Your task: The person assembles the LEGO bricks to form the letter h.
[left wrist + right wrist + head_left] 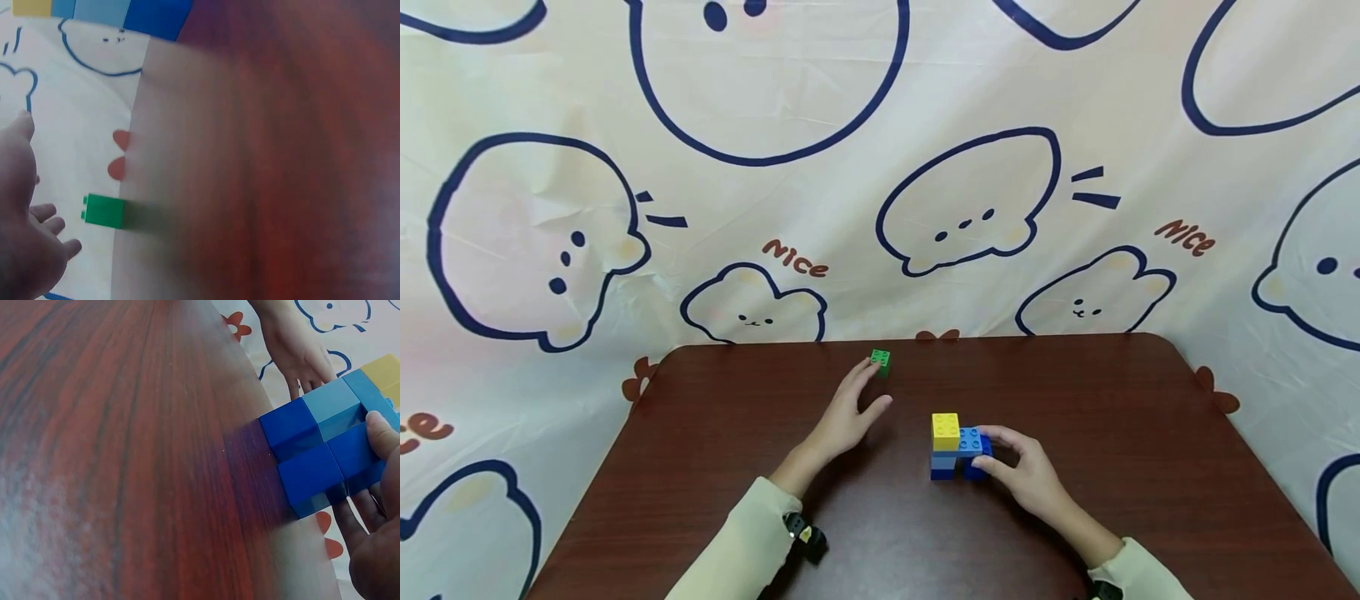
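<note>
Near the far edge of the table stands a small green toy brick (884,364). My left hand (841,419) reaches toward it with fingers extended; in the left wrist view a gap shows between the fingers and the brick. My right hand (1032,477) grips the right side of a small brick structure, thumb on the near face and fingers behind. This structure has dark blue bricks (309,478) at the bottom, a light blue brick (330,407) above on the left, a flat blue piece (970,438) across, and a yellow brick (945,433) on top at the left.
The dark brown wooden table (880,533) bears the bricks and ends just behind the green one. A white cloth (850,200) with cartoon drawings hangs around its back and sides.
</note>
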`<act>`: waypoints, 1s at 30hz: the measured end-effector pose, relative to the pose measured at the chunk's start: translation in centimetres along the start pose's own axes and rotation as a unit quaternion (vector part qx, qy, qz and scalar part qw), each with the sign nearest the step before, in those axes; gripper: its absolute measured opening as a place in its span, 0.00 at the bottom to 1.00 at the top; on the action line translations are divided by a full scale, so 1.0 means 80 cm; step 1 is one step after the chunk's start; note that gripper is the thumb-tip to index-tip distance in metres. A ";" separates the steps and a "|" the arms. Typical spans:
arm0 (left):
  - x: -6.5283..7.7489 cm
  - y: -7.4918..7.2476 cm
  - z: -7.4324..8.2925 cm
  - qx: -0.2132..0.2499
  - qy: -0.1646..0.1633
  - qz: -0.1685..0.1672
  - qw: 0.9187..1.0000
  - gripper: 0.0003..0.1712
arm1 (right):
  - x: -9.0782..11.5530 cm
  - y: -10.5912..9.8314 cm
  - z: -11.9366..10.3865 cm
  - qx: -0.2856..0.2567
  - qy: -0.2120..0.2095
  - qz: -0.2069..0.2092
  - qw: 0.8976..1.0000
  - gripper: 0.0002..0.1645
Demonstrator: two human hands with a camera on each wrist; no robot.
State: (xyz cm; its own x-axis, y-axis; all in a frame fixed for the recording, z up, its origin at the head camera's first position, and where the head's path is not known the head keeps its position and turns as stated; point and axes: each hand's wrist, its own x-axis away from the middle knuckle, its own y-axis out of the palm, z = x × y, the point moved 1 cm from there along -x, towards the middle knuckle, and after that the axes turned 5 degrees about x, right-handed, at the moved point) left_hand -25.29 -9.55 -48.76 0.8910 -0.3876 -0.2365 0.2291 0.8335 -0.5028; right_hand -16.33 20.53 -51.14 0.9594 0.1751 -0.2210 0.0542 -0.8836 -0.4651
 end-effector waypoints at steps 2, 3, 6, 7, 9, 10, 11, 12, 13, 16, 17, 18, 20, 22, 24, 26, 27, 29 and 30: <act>-0.009 -0.002 -0.005 0.003 -0.005 0.006 1.000 0.38 | 0.000 0.000 0.000 -0.001 -0.003 0.000 1.000 0.23; -0.013 -0.003 -0.008 0.004 -0.007 0.009 1.000 0.38 | 0.000 0.000 0.000 -0.001 -0.005 0.000 1.000 0.23; -0.024 -0.006 -0.014 0.004 -0.011 0.020 1.000 0.39 | 0.000 0.001 0.001 -0.001 -0.007 -0.002 1.000 0.23; -0.027 -0.007 -0.016 0.006 -0.015 0.023 1.000 0.39 | 0.000 0.001 0.001 -0.002 -0.007 -0.002 1.000 0.23; -0.033 -0.008 -0.020 0.010 -0.022 0.031 0.999 0.40 | 0.000 0.001 0.001 -0.003 -0.006 -0.003 1.000 0.23; -0.035 -0.009 -0.022 0.013 -0.025 0.036 0.999 0.40 | 0.000 0.001 0.001 -0.002 -0.005 -0.003 1.000 0.23; -0.038 -0.009 -0.025 0.016 -0.029 0.039 0.999 0.40 | 0.000 0.001 0.000 -0.002 -0.004 -0.002 1.000 0.23; -0.041 -0.010 -0.028 0.019 -0.032 0.043 0.998 0.40 | 0.000 0.001 0.000 0.000 -0.003 -0.001 1.000 0.23; -0.044 -0.010 -0.031 0.021 -0.037 0.047 0.998 0.40 | 0.000 0.001 0.000 0.001 -0.003 0.000 1.000 0.23; -0.053 -0.010 -0.038 0.028 -0.052 0.057 0.997 0.41 | 0.000 0.000 -0.001 0.005 -0.005 0.002 1.000 0.23; -0.055 -0.010 -0.040 0.030 -0.058 0.060 0.996 0.41 | -0.001 0.000 -0.001 0.006 -0.006 0.002 1.000 0.23; -0.057 -0.010 -0.041 0.031 -0.067 0.061 0.995 0.41 | -0.001 0.000 -0.001 0.006 -0.007 0.002 1.000 0.23; -0.062 -0.010 -0.044 0.033 -0.083 0.061 0.994 0.41 | -0.001 0.001 -0.001 0.005 -0.007 0.001 1.000 0.23; -0.066 -0.010 -0.045 0.036 -0.099 0.060 0.993 0.41 | -0.001 0.001 0.000 0.003 -0.008 0.000 1.000 0.23; -0.070 -0.009 -0.045 0.039 -0.112 0.058 0.991 0.41 | -0.001 0.000 0.000 0.002 -0.009 0.000 1.000 0.23; -0.073 -0.009 -0.045 0.046 -0.124 0.059 0.989 0.40 | -0.001 0.000 0.000 0.001 -0.010 0.001 1.000 0.23; -0.074 -0.009 -0.046 0.050 -0.129 0.059 0.989 0.40 | -0.001 0.000 0.000 0.001 -0.011 0.002 1.000 0.23; -0.076 -0.008 -0.047 0.061 -0.138 0.059 0.987 0.39 | -0.001 0.000 0.000 0.002 -0.012 0.003 1.000 0.23; -0.077 -0.007 -0.049 0.066 -0.141 0.060 0.986 0.39 | -0.001 0.000 0.000 0.003 -0.012 0.004 1.000 0.23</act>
State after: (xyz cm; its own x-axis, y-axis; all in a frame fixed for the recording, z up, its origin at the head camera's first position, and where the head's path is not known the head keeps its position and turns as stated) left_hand -32.43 -9.17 -50.25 0.9840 -0.1739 -0.0386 0.1478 0.9181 -0.3678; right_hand -16.39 20.51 -51.17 0.9527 0.1795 -0.2454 0.0454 -0.8821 -0.4689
